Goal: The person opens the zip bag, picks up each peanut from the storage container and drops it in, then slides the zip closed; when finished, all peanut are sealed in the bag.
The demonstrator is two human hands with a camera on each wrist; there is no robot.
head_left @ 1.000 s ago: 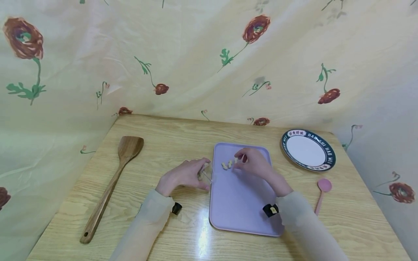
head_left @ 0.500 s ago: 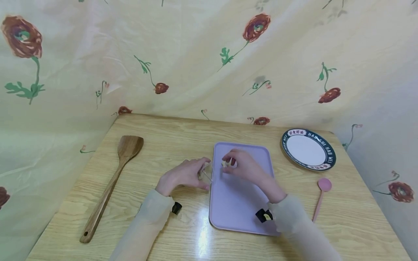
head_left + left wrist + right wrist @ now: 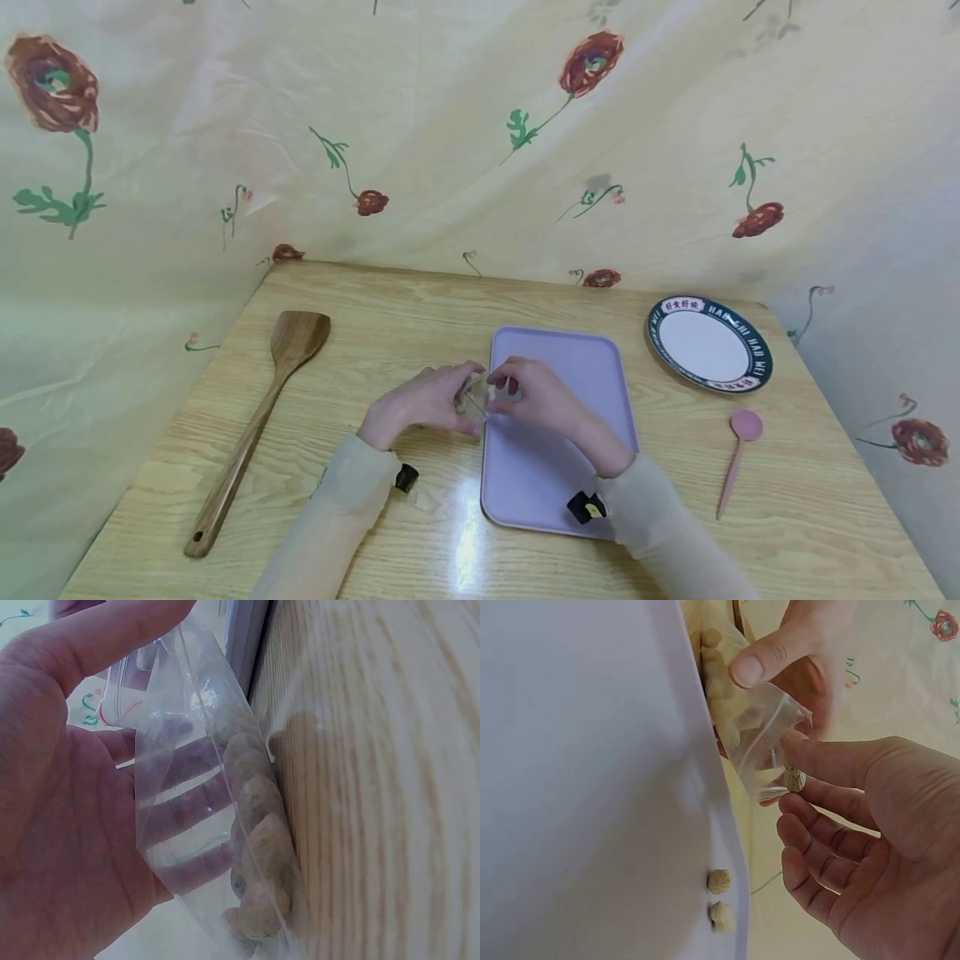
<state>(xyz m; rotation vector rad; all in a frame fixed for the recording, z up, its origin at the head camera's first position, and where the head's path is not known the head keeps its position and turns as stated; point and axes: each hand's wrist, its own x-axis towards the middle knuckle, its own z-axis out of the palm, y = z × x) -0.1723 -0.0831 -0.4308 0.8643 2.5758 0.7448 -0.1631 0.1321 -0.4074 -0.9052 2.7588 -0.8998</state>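
A clear zip bag stands on the table with several peanuts in its bottom. My left hand holds it around the sides, thumb and fingers spreading its mouth. Between thumb and index finger my right hand pinches one peanut, right at the bag's opening. In the right wrist view, two more peanuts lie near the rim of the lilac tray, one peanut beside the other peanut. In the head view my right hand hides them.
A wooden spatula lies along the table's left side. To the right of the tray are a white plate with a dark patterned rim and a small pink spoon. Floral cloth hangs behind the table.
My right hand has moved left across the tray with a peanut, from the tray's far part to the bag's mouth. My left hand and the bag have stayed in place.
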